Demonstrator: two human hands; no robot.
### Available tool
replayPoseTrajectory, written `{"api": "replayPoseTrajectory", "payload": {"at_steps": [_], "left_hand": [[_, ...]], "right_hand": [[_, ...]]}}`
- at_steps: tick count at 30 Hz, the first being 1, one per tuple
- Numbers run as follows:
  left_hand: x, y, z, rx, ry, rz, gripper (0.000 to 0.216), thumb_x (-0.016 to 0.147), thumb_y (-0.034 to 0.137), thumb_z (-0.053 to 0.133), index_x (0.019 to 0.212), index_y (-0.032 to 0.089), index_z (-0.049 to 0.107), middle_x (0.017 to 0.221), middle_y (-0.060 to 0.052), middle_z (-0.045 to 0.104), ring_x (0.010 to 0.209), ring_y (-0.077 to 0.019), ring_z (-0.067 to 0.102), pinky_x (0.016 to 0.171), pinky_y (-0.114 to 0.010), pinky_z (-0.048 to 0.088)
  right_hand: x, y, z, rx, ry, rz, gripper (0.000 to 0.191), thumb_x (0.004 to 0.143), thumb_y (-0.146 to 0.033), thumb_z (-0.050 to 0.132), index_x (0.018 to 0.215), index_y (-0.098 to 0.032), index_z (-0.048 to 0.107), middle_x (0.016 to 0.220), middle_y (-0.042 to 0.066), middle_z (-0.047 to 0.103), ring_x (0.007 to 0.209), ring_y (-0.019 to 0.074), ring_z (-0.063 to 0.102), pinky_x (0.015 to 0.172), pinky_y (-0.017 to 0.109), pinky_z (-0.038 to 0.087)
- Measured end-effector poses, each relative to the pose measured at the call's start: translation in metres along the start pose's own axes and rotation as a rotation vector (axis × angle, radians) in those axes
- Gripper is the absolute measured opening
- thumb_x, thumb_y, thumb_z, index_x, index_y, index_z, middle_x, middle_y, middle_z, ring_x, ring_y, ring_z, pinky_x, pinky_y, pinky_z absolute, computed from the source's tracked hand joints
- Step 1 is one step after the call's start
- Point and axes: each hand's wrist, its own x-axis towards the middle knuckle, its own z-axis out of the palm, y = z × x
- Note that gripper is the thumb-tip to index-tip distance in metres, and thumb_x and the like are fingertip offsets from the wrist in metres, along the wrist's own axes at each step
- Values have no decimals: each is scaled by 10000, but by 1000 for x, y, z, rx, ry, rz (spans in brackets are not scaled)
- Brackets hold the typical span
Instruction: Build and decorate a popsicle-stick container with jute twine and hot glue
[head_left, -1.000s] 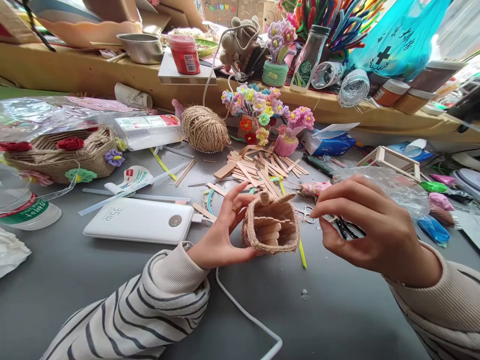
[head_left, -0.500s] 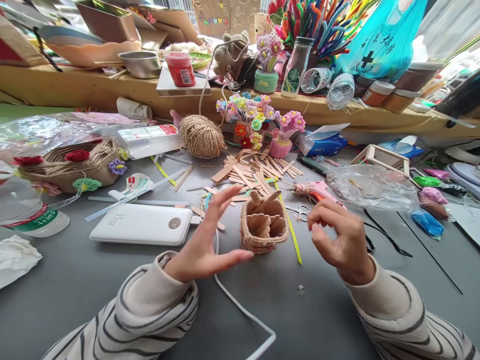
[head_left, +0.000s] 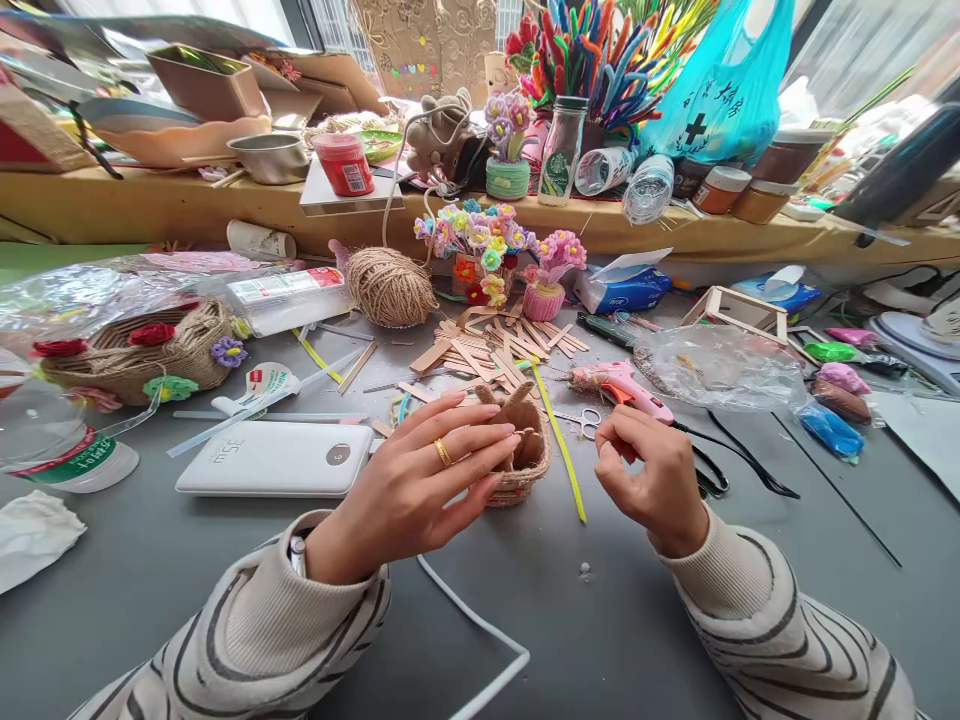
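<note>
A small twine-wrapped basket (head_left: 531, 465) stands upright on the grey table in front of me, with two ear-like loops on its far rim. My left hand (head_left: 427, 470), a gold ring on one finger, is stretched out palm down over the basket's left part and hides much of its inside. Whether its fingertips touch the basket I cannot tell. To the right of the basket, my right hand (head_left: 654, 480) hovers with fingers curled and thumb pressed to them; anything inside is hidden. A yellow-green strip (head_left: 562, 450) lies between the basket and that hand.
Behind the basket lie loose wooden craft sticks (head_left: 487, 345), a ball of twine (head_left: 390, 287) and scissors (head_left: 588, 420). A pink glue gun (head_left: 622, 385) rests behind my right hand. A white power bank (head_left: 274, 460) with its cable (head_left: 480, 615) lies left.
My left hand has turned from an upright, spread pose to palm down over the basket. My right hand stays curled beside it. The view has shifted slightly.
</note>
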Motion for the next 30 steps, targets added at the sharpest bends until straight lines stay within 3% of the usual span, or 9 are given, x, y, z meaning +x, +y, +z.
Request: {"api": "replayPoseTrajectory", "payload": {"at_steps": [4, 9, 13, 16, 21, 23, 25, 27, 30], "left_hand": [[-2, 1, 1, -1, 25, -11, 361, 743, 111, 591, 1095, 182, 556, 1041, -45, 677, 1063, -193, 570, 973, -373, 422], [-4, 2, 6, -55, -18, -33, 471, 756, 129, 561, 1215, 173, 466, 1129, -75, 634, 1134, -202, 522, 1004, -391, 387], [-7, 4, 8, -95, -67, -17, 467, 761, 142, 554, 1218, 152, 455, 1165, -86, 612, 1181, -209, 478, 1035, -407, 343], [-10, 3, 3, -123, -30, -46, 462, 757, 139, 553, 1207, 148, 453, 1158, -89, 609, 1174, -208, 476, 1026, -400, 350], [-10, -23, -11, 9, 167, -359, 370, 789, 97, 488, 1145, 199, 484, 1076, -69, 615, 1016, -190, 551, 898, -359, 438], [-5, -40, -10, 138, 25, -432, 303, 807, 145, 481, 1107, 177, 510, 1019, -76, 631, 949, -212, 575, 832, -368, 462], [4, -56, -1, 218, -239, -381, 280, 798, 129, 477, 1067, 152, 552, 973, -86, 645, 857, -220, 597, 726, -353, 484], [13, -70, 14, 260, -448, -300, 278, 796, 80, 465, 1033, 166, 581, 980, -76, 650, 851, -209, 596, 722, -338, 475], [25, -82, 39, 273, -522, -211, 252, 809, 79, 470, 1013, 159, 593, 974, -85, 652, 959, -219, 571, 779, -347, 452]], "right_hand": [[0, 0, 2, -35, -9, 23, 127, 662, -109, 452, 563, -187, 444, 504, -33, 414, 468, 87, 369, 453, 231, 333], [1, 5, 8, -30, -43, 17, 127, 738, -115, 481, 751, -162, 598, 554, -27, 496, 477, 86, 451, 477, 221, 396], [-1, 8, 11, -37, -88, 13, 140, 766, -117, 476, 795, -165, 605, 605, -16, 536, 532, 92, 497, 516, 222, 419], [-2, 8, 13, -39, -121, 20, 139, 743, -102, 473, 780, -168, 590, 617, -12, 535, 561, 96, 502, 534, 219, 414], [-4, 5, 13, -34, -91, 5, 91, 659, -103, 445, 625, -188, 454, 576, -23, 436, 528, 100, 414, 508, 227, 366], [-4, 5, 13, -23, -96, -24, 108, 645, -113, 424, 580, -195, 399, 550, -25, 402, 505, 99, 378, 479, 226, 334], [-6, 6, 15, -21, -113, -33, 123, 642, -118, 408, 555, -198, 374, 521, -31, 380, 473, 91, 347, 451, 221, 305], [-7, 8, 17, -34, -122, -11, 137, 643, -117, 402, 540, -198, 361, 496, -38, 370, 448, 82, 328, 434, 216, 290], [-9, 10, 22, -82, -125, 43, 140, 659, -124, 408, 544, -196, 373, 478, -45, 377, 432, 77, 342, 433, 210, 300]]}}
